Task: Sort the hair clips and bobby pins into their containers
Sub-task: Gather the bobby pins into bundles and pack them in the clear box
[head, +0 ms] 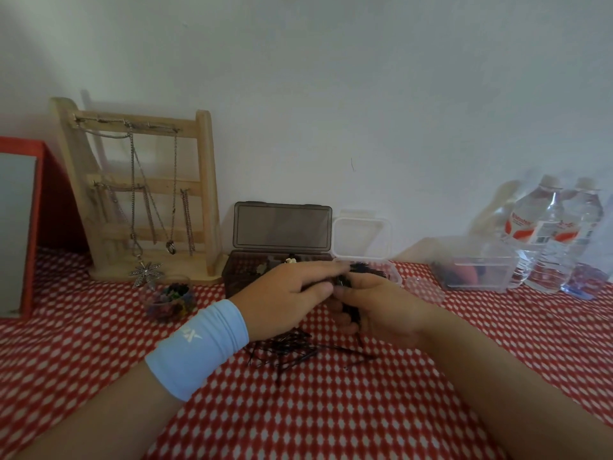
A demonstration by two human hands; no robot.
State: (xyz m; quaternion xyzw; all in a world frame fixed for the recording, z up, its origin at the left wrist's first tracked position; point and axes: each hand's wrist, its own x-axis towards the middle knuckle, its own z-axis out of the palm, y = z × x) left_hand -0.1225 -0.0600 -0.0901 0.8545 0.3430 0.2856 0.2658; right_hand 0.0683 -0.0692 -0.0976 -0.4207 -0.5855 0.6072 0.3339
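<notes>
Both of your hands meet on one bundle of bobby pins (350,310): your right hand (378,310) curls its grip round the bundle, and your left hand (285,290) pinches its top end between thumb and fingers. Just below, a loose pile of pins (288,350) lies on the checked bench (331,426). Just behind stand the open dark box (282,227) and, right beside it, the open clear container (361,237) with dark pins inside, while a small jar (172,293) of coloured clips sits to the box's left.
</notes>
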